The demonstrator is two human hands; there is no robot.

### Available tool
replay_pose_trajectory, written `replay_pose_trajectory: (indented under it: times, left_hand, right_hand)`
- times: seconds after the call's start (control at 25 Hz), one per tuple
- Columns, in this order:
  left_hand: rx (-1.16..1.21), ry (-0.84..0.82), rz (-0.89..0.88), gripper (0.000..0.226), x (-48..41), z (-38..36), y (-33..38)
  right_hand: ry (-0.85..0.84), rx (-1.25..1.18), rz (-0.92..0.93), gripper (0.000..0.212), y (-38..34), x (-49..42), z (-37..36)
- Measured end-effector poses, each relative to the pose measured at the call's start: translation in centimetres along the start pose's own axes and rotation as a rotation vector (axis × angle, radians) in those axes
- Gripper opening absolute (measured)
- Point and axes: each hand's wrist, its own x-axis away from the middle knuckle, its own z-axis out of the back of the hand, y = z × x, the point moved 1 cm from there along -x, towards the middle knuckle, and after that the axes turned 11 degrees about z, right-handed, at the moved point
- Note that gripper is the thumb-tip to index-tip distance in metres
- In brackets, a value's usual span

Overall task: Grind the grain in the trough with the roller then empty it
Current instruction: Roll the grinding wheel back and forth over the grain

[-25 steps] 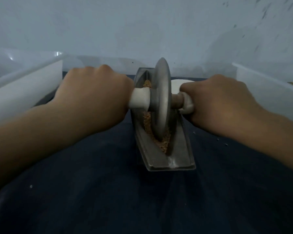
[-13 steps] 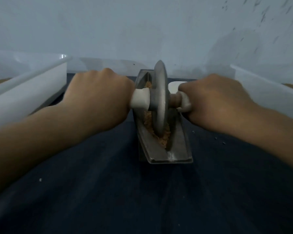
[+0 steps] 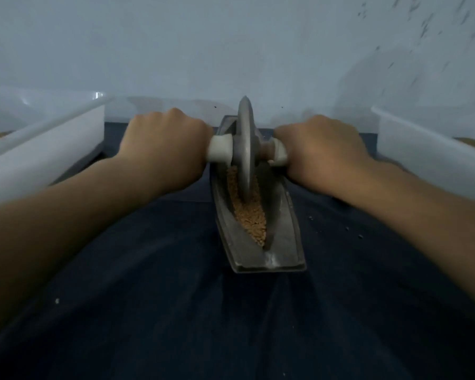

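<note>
A grey metal boat-shaped trough (image 3: 281,231) lies lengthwise on a dark blue cloth, its near end toward me. Tan grain (image 3: 251,215) fills its groove. The roller (image 3: 244,149), a grey metal disc on a white axle, stands upright in the groove near the trough's far half. My left hand (image 3: 165,149) grips the white handle on the disc's left. My right hand (image 3: 320,150) grips the handle on its right. The far end of the trough is hidden behind the disc and my hands.
A white plastic bin (image 3: 39,149) stands at the left, another white bin (image 3: 428,157) at the right. A pale wall rises just behind the trough. A few stray grains (image 3: 347,229) lie on the dark blue cloth (image 3: 176,311) to the trough's right.
Both hands have pushed the roller away from me along the groove, from the middle toward the far end. More grain now shows in the near half of the trough.
</note>
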Motion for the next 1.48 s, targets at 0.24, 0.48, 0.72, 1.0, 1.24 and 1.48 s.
replay_pose_trajectory:
  times: [0.24, 0.48, 0.72, 1.0, 1.24, 1.48]
  left_hand:
    - [-0.096, 0.072, -0.064, 0.027, 2.6, 1.5, -0.5]
    - [-0.092, -0.092, 0.052, 0.014, -4.0, -0.5, 1.6]
    - [-0.047, 0.065, -0.074, 0.02, 2.3, 1.7, -0.3]
    - [-0.023, -0.081, 0.077, 0.012, -2.7, -1.5, 0.9]
    - [-0.027, -0.003, -0.049, 0.004, 0.3, 0.6, 0.2]
    - [-0.049, 0.079, -0.05, 0.009, 0.7, -0.5, -0.1]
  right_hand:
    - [0.155, 0.04, 0.023, 0.039, -0.6, 4.0, 0.8]
    - [-0.097, -0.143, -0.124, 0.016, 1.1, -3.7, -2.2]
    - [0.126, 0.072, 0.008, 0.03, -0.5, 3.8, 0.4]
    - [0.005, -0.037, -0.113, 0.021, 0.2, -3.1, -1.5]
    - [-0.022, 0.015, -0.008, 0.025, -0.3, 1.0, 0.0]
    - [0.038, 0.102, -0.02, 0.031, -0.3, 1.3, -0.5]
